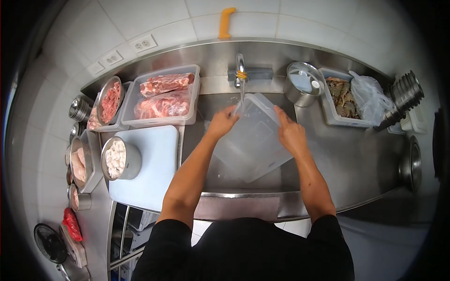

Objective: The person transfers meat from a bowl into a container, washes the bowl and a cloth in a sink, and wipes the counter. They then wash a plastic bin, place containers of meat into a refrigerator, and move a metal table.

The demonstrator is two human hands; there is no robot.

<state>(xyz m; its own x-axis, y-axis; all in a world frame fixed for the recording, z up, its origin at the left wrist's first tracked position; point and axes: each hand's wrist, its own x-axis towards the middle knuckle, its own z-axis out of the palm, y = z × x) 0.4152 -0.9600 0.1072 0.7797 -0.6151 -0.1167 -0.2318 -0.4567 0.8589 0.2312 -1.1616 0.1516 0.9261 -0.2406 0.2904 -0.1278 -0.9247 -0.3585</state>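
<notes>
A clear plastic lid or shallow container (251, 145) is tilted over the steel sink, with one corner under the faucet (240, 70). Water appears to run from the spout onto that corner. My left hand (223, 122) is closed on its upper left edge, close beside the stream. On the upper right edge my right hand (290, 133) grips the same piece, the index finger stretched along the rim. The lower corner of the plastic hangs near the sink's front edge (248, 193).
Left are a tub of raw meat (196, 100), a blue-white cutting board (145, 187), a steel pot of white pieces (133, 161) and several bowls. Right stand a steel pot (302, 97), a tub of shellfish (333, 119) with a plastic bag (370, 96), and stacked steel cups (407, 93).
</notes>
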